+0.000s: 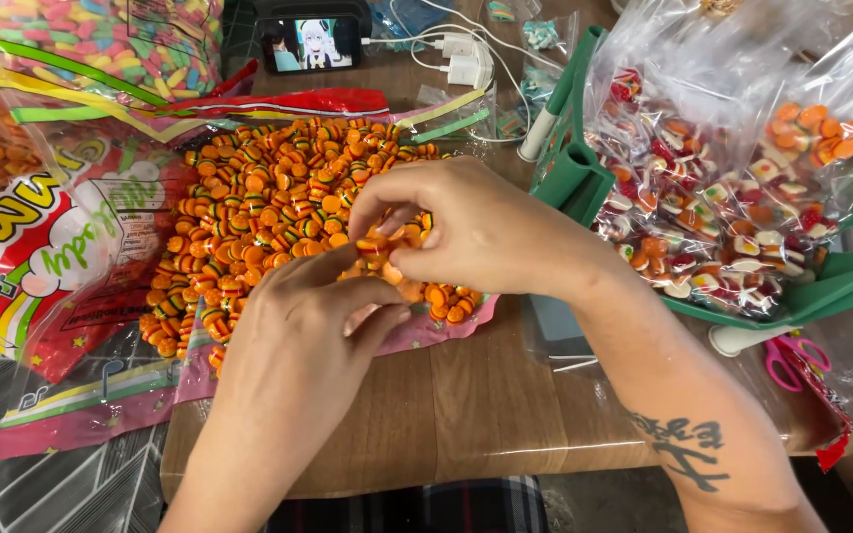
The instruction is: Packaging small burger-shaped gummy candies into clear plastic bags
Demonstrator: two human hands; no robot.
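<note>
Left hand [313,326] cupped, right hand [466,232] pinching small orange burger-shaped gummy candies [379,247]. Candy pile [259,207] at 10 o'clock; green plastic tray [575,168] at 2 o'clock.

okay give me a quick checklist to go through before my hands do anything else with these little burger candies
1. Burger candies heaped on the opened wrapper, none seen off it: ok.
2. Right hand pinching a few candies at its fingertips: ok.
3. Left hand cupped beneath them, touching the pile: ok.
4. How many candies the hands hold: cannot tell, fingers hide them.
5. Pink scissors lie apart from both hands: ok.
6. Wrapper overhangs the table edge at the left: not ok.
</note>
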